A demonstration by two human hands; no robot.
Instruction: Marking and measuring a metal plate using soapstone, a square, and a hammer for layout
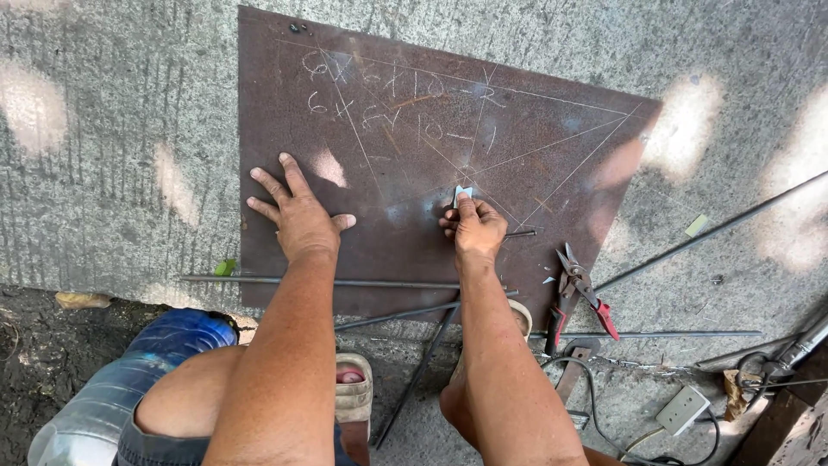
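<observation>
1. Steel plate [388, 173]: a rust-brown sheet was laid flat on the concrete floor [121, 129], marked with chalk lines and chalked figures.
2. Left hand [297, 216]: it was pressed palm-down on the plate with fingers spread; nothing was grasped.
3. Right hand [474, 226]: it was pinched around a small pale piece, seemingly chalk [463, 193], held with its tip on the plate where several lines meet.
4. Thin steel rods [345, 282]: several were laid along and across the near edge of the plate, with more on the floor to the right.
5. Red-handled snips [580, 289]: they were left at the plate's right corner, near the right hand.
6. Power socket [682, 408] with cable: it was placed on the floor at lower right.
7. Plastic bottle [129, 380]: it was seen by the person's left knee.
8. Risk, judged: the mark could be misplaced if the plate slid on the rods beneath its edge, or if the left hand's pressure eased; the short marker could snap under a hard stroke; the sandalled feet could roll on loose rods.
</observation>
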